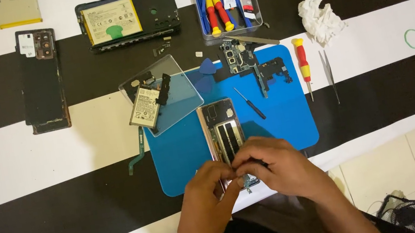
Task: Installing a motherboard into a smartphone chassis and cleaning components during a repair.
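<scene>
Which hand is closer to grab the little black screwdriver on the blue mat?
Probably the right hand. It sits nearly below the small black screwdriver on the blue mat, while the left hand is farther over, pinching the opened phone.

Both hands point(246, 175) on opened phone point(223, 131)

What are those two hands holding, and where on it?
Both hands, left and right, grip the opened phone at its near, bottom end, on the blue mat.

Bare blue mat point(180, 155) left of phone frame point(223, 131)
</scene>
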